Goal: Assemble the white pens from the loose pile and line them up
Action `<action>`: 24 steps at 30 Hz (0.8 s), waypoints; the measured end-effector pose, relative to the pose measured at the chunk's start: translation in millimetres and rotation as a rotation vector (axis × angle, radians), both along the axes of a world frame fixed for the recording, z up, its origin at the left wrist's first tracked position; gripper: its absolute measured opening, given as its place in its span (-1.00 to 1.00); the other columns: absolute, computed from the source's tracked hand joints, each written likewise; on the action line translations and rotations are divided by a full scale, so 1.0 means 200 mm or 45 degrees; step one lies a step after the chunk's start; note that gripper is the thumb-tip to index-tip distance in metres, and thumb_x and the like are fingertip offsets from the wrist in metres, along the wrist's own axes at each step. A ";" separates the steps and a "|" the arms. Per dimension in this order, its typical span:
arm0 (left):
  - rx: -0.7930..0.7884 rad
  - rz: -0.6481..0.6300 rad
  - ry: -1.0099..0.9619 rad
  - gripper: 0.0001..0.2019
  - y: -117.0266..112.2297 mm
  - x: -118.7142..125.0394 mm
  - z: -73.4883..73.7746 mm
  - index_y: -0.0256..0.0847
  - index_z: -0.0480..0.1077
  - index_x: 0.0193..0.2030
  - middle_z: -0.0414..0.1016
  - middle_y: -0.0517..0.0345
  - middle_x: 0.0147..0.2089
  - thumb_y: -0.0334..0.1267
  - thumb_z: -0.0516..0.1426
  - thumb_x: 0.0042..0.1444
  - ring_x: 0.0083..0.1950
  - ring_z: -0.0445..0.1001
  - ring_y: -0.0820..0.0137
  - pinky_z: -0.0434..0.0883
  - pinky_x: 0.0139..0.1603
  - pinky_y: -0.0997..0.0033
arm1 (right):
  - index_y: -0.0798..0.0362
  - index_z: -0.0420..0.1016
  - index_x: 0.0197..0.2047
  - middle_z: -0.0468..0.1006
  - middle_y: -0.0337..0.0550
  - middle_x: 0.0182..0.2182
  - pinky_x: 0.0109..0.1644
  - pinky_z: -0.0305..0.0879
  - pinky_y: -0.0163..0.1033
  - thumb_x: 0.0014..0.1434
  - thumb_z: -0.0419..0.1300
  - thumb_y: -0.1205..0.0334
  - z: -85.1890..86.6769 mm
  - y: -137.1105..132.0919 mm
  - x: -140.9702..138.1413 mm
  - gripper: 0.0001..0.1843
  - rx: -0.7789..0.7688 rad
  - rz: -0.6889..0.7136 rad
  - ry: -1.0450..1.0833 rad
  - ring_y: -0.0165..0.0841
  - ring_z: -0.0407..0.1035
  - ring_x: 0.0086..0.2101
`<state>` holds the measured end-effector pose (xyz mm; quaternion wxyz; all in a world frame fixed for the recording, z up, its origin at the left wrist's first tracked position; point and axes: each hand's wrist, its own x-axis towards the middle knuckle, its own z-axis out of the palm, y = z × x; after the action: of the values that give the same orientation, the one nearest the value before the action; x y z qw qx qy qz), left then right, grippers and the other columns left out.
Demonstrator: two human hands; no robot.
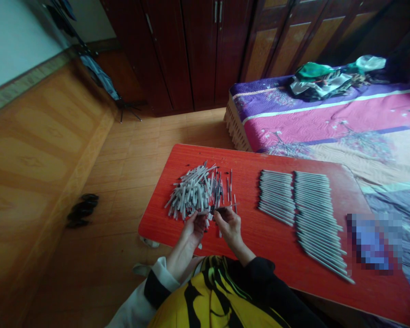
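Observation:
My left hand (195,226) is closed on a short whitish pen barrel (202,213) over the near edge of a loose heap. My right hand (229,224) pinches a thin pen refill (233,206) with a dark end, close to the barrel's tip. Whether the two pieces touch is too small to tell. Just beyond my hands lies a heap of white pen barrels (190,191), jumbled together. Beside it, thin dark refills (219,187) lie roughly parallel. Farther right, grey-white pens are laid side by side in a shorter row (276,197) and a longer row (317,223).
Everything lies on a red table (246,237). A blurred purple packet (372,243) is at its right end. Behind stands a bed (294,118) with a bundle of clothes (323,82). Dark shoes (84,210) are on the tiled floor at left, before the wardrobe (205,59).

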<state>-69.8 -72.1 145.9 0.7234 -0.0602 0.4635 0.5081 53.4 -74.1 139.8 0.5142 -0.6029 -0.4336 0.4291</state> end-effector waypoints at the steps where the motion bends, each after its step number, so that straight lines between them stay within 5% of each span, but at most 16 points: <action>1: -0.002 0.000 -0.001 -0.86 0.00 0.00 0.00 -0.29 0.42 -0.21 0.50 0.12 -0.40 -0.38 0.07 0.13 -0.40 0.46 0.50 0.40 -0.25 0.52 | 0.08 0.43 -0.42 0.49 -0.19 -0.55 -0.44 0.31 -0.33 0.02 0.17 0.08 0.00 0.00 0.00 -0.78 0.008 -0.002 -0.007 -0.40 0.36 -0.53; 10: -0.008 0.003 -0.115 -0.87 0.02 0.02 0.01 -0.30 0.40 -0.22 0.46 0.17 -0.48 -0.40 0.06 0.14 -0.51 0.40 0.54 0.37 -0.38 0.56 | 0.06 0.46 -0.37 0.50 -0.20 -0.55 -0.44 0.32 -0.33 0.06 0.15 0.17 0.02 -0.02 0.00 -0.85 0.139 0.128 -0.207 -0.41 0.37 -0.55; 19: -0.101 0.011 -0.093 -0.86 0.01 0.02 -0.02 -0.28 0.39 -0.34 0.45 0.19 -0.51 -0.47 0.02 0.14 -0.51 0.39 0.56 0.35 -0.29 0.59 | 0.04 0.49 -0.31 0.51 -0.15 -0.47 -0.43 0.32 -0.32 0.10 0.11 0.17 -0.04 -0.02 -0.01 -0.82 0.236 0.225 -0.501 -0.41 0.36 -0.55; 24: -0.111 -0.041 -0.070 -0.86 0.02 0.01 -0.03 -0.27 0.40 -0.27 0.47 0.15 -0.48 -0.44 0.02 0.13 -0.48 0.43 0.52 0.36 -0.27 0.56 | 0.05 0.45 -0.11 0.53 -0.10 -0.37 -0.35 0.35 -0.29 0.08 0.11 0.22 -0.05 -0.03 0.02 -0.72 0.277 0.303 -0.535 -0.39 0.38 -0.46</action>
<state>-67.6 -68.2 140.1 0.7407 -0.0981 0.4661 0.4738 56.5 -81.0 130.5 0.4205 -0.5647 -0.6423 0.3029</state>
